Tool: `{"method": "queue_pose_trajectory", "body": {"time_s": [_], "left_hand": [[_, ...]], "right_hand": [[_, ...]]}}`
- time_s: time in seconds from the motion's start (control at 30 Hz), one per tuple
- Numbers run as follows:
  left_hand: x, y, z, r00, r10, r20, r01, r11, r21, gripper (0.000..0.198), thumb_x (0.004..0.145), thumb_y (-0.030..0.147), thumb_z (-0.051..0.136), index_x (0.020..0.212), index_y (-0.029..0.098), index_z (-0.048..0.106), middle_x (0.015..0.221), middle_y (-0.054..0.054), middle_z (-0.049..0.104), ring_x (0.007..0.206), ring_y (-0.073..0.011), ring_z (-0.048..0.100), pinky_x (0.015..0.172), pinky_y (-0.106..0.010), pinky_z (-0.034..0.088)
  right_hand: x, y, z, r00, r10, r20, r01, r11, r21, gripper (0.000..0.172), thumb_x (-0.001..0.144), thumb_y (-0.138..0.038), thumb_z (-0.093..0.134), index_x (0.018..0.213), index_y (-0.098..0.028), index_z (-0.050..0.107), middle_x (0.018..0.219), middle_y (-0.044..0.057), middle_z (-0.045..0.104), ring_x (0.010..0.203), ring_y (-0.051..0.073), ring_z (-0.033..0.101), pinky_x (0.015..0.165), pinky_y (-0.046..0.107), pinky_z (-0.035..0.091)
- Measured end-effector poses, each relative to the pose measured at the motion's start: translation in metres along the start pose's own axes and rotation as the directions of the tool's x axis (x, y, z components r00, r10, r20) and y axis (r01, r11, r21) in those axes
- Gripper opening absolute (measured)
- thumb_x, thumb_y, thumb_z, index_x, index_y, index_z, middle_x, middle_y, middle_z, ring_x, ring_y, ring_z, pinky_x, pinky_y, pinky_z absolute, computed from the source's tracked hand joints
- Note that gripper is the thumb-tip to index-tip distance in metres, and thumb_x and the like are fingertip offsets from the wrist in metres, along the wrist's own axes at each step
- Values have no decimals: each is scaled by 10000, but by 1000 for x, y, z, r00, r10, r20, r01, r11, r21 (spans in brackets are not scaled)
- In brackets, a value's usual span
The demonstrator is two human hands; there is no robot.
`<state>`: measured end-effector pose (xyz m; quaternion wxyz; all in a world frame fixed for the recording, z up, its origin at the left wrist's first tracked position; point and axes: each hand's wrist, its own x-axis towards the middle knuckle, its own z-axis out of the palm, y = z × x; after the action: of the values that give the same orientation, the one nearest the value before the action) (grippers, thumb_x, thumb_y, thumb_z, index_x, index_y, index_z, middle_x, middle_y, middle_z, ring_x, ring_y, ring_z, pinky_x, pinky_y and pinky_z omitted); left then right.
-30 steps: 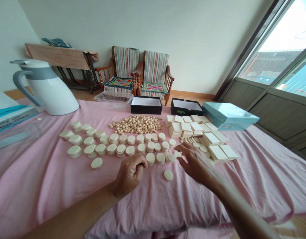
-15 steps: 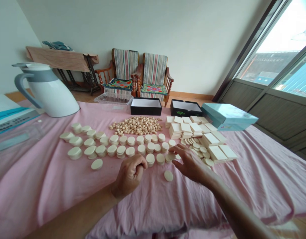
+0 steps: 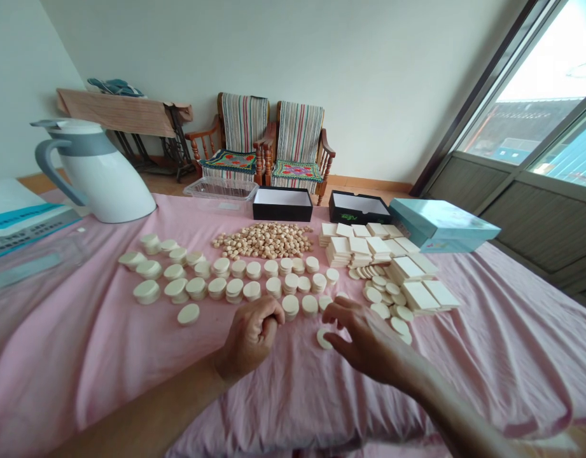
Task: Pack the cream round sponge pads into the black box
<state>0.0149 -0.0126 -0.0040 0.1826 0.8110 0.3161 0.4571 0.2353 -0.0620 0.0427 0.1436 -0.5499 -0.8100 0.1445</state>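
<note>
My left hand [image 3: 251,336] rests as a loose fist on the pink cloth [image 3: 106,356], with nothing visible in it. My right hand [image 3: 364,340] hovers with curled, parted fingers over a single pale round disc [image 3: 322,338] lying apart from the rest; its fingertips are at the disc's edge. Just beyond both hands run rows of stacked pale round discs [image 3: 226,280]. A loose scatter of discs [image 3: 385,299] lies to the right of my right hand.
Farther back lie a heap of small tan beads [image 3: 264,240], stacks of pale square tiles [image 3: 369,248], two black boxes [image 3: 282,203], a clear tub [image 3: 221,191], a teal box [image 3: 438,222] and a white jug [image 3: 99,172]. Two striped chairs stand behind.
My right hand drew back from the scattered discs on the right toward me and leftward, arriving over the lone disc. The left fist stayed where it was.
</note>
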Motion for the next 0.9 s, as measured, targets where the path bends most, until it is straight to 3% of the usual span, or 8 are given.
{"method": "queue_pose_trajectory", "body": {"time_s": [0.1, 0.27, 0.43, 0.57, 0.67, 0.77, 0.9], "left_hand": [[1, 1, 0, 1000, 0, 4, 1, 1000, -9, 249, 700, -48, 360, 629, 161, 475, 584, 24, 488, 564, -93, 458, 568, -205, 346], [1, 1, 0, 1000, 15, -6, -15, 1000, -21, 255, 686, -60, 357, 632, 158, 477, 588, 23, 492, 567, -91, 464, 565, -200, 343], [1, 2, 1, 1000, 10, 1, -10, 999, -35, 255, 688, -60, 361, 640, 156, 487, 589, 19, 496, 570, -94, 465, 566, -201, 347], [0, 3, 2, 1000, 13, 4, -12, 998, -54, 259, 676, -63, 356, 643, 158, 486, 589, 18, 491, 572, -96, 469, 557, -202, 346], [-1, 2, 1, 1000, 15, 11, -15, 999, -49, 257, 678, -59, 355, 650, 160, 486, 588, 19, 491, 571, -98, 469, 556, -207, 342], [-2, 2, 1, 1000, 10, 17, -9, 999, -37, 257, 682, -55, 351, 645, 164, 481, 587, 17, 493, 576, -102, 472, 562, -214, 344], [-3, 1, 1, 1000, 16, 25, -15, 999, -36, 256, 682, -52, 344, 649, 169, 467, 595, 14, 496, 580, -105, 477, 566, -216, 351]], "right_hand": [[-7, -10, 9, 997, -5, 81, 7, 1000, -30, 146, 781, -154, 563, 924, -185, 562, 945, 68, 560, 850, 194, 545, 696, 302, 412], [-10, -11, 23, 997, 36, 67, -34, 999, -28, 106, 796, -119, 512, 874, -180, 551, 929, 70, 542, 845, 188, 530, 692, 299, 412], [-2, -8, 9, 999, -44, -31, 46, 998, 35, 122, 774, -123, 514, 880, -179, 536, 876, 49, 528, 763, 155, 512, 663, 279, 404], [37, 3, -12, 979, -81, -186, 95, 993, 70, 166, 768, -119, 506, 914, -188, 546, 861, 30, 537, 735, 127, 509, 678, 257, 401], [77, 14, -14, 958, -102, -268, 111, 994, 18, 181, 733, -128, 544, 906, -179, 558, 852, 33, 550, 744, 133, 512, 671, 249, 395], [109, 22, -5, 967, -105, -232, 94, 994, -61, 143, 711, -127, 547, 848, -166, 559, 825, 42, 562, 721, 136, 507, 658, 245, 387], [129, 24, 6, 978, -91, -186, 48, 974, -222, 95, 727, -177, 549, 818, -151, 557, 828, 71, 579, 728, 152, 508, 669, 259, 378]]}}
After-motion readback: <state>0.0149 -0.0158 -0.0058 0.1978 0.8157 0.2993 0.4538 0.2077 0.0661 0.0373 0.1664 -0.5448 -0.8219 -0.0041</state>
